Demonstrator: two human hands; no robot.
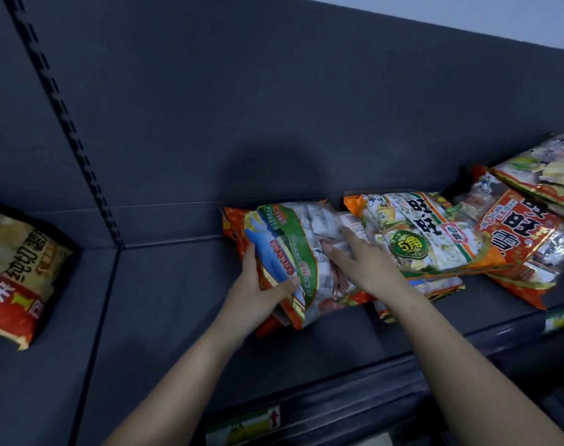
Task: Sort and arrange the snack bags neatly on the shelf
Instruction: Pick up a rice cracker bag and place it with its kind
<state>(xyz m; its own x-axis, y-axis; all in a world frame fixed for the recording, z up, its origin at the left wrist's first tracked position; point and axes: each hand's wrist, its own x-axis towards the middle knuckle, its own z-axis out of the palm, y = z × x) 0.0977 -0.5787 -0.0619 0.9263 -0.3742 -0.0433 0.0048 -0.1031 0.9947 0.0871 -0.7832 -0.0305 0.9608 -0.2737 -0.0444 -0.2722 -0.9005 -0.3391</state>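
Left hand (258, 284) grips the green-white snack bag (293, 249) by its edge, right hand (361, 262) flat on top, fingers straight. Bag lies mid-shelf (177, 300). Best slide it square against the neighbouring pile (428, 233) rather than lift it.

A green badge (409, 246) reading "5角" stands on the orange snack bag (448, 226) just right of the right hand (358, 262). The chip bag (20, 272) far left of the left hand (258, 291) shows "纯切".
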